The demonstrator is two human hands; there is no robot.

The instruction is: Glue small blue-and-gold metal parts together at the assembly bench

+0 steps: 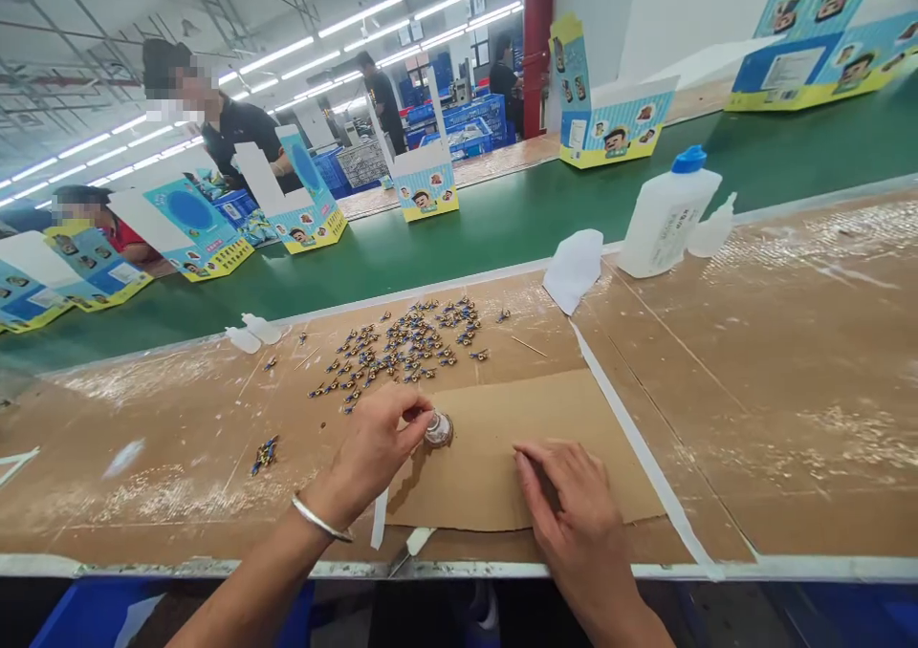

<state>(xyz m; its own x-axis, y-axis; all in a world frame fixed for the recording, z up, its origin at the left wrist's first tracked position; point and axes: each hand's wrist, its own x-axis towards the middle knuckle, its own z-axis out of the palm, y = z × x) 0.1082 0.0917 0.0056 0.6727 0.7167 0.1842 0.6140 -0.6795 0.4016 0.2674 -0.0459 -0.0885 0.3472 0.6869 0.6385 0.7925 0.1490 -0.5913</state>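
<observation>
I'm pinching a small round glass piece (438, 429) with my left hand (377, 447) on the cardboard sheet (494, 466) — right hand (574, 514) lying flat, fingers together, beside it. Feeling like it could be slipping and rolling into that pile of tiny parts (402, 347) — messy.

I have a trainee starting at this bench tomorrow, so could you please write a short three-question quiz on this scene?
1. True or false: the right hand lies flat on the cardboard sheet.
2. Which hand pinches the small round container?
3. The blue-capped bottle stands: A) on the green belt, B) at the bench's far edge, C) beside the left hand.

Key: 1 true; 2 left; 3 B.
</observation>
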